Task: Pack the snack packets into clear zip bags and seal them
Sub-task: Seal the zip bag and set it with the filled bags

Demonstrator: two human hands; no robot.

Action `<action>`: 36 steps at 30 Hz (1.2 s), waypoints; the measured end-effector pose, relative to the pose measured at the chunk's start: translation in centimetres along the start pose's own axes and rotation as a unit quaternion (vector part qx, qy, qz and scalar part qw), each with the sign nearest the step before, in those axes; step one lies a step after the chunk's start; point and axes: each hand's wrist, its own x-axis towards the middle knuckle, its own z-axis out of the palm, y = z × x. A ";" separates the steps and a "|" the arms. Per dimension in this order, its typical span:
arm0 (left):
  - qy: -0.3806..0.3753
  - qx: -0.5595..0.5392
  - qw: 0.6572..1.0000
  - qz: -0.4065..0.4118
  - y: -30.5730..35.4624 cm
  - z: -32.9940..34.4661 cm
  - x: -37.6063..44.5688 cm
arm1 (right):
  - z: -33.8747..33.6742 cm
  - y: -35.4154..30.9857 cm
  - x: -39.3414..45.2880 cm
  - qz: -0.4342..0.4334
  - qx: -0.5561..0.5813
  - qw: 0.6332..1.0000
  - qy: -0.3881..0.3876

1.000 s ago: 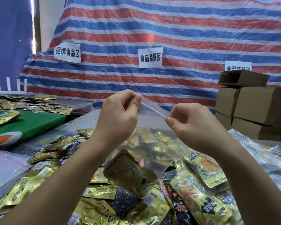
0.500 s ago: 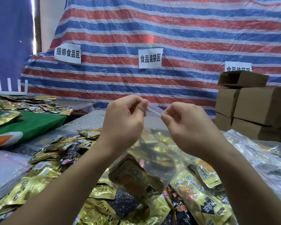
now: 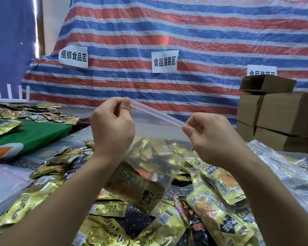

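The left hand (image 3: 112, 128) is raised in front of the person, its thumb and forefinger pinching one end of the zip strip on a clear zip bag (image 3: 155, 157); the other fingers are curled in loosely behind. The right hand (image 3: 212, 137) pinches the other end of the same strip in the same way, so the top edge of the bag is stretched taut between the two hands and slopes down from left to right. The bag hangs below that edge, clear of the table, with gold snack packets (image 3: 137, 189) gathered in its lower part — how many I cannot tell through the plastic. Beneath the bag and both forearms, loose snack packets (image 3: 219, 217) in gold and a few in dark wrappers lie heaped across the speckled table (image 3: 135, 222). To the right of the heap lies a pile of crinkled clear bags (image 3: 288, 174), and at the left edge more clear plastic (image 3: 5, 181) lies flat. Farther left a green cloth (image 3: 34, 134) carries more packets scattered along its far side. Brown cardboard boxes (image 3: 281, 114) are stacked at the right, and behind everything hangs a red, white and blue striped tarp (image 3: 185, 32) with white paper signs (image 3: 164, 61) in Chinese characters taped to it.
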 end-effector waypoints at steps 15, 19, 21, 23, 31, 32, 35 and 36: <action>-0.025 -0.023 0.999 -0.010 -0.9 -0.2 0.8 | -1.2 1.0 0.0 -0.012 0.030 0.999 0.000; -0.080 -0.082 0.991 -0.068 -0.7 0.2 0.9 | -1.9 1.7 -0.1 -0.016 0.080 0.997 -0.004; -0.107 -0.096 0.986 -0.087 -0.8 0.3 0.8 | -1.9 1.9 0.0 -0.025 0.090 0.996 0.003; -0.128 -0.102 0.982 -0.093 -1.0 0.5 0.6 | -1.9 2.2 0.0 -0.033 0.090 0.995 0.015; -0.165 -0.010 0.984 -0.065 -2.8 2.0 -2.7 | 0.5 1.8 0.0 0.025 -0.017 0.999 -0.035; -0.166 -0.002 0.984 -0.063 -3.1 2.1 -3.0 | 1.2 1.2 -0.2 0.017 -0.022 0.998 -0.057; -0.156 0.020 0.985 -0.068 -3.8 2.5 -3.2 | 3.8 -1.2 -1.4 -0.055 -0.065 0.989 -0.124; -0.157 0.027 0.985 -0.071 -4.0 2.6 -3.2 | 4.8 -1.7 -1.8 -0.075 -0.091 0.983 -0.138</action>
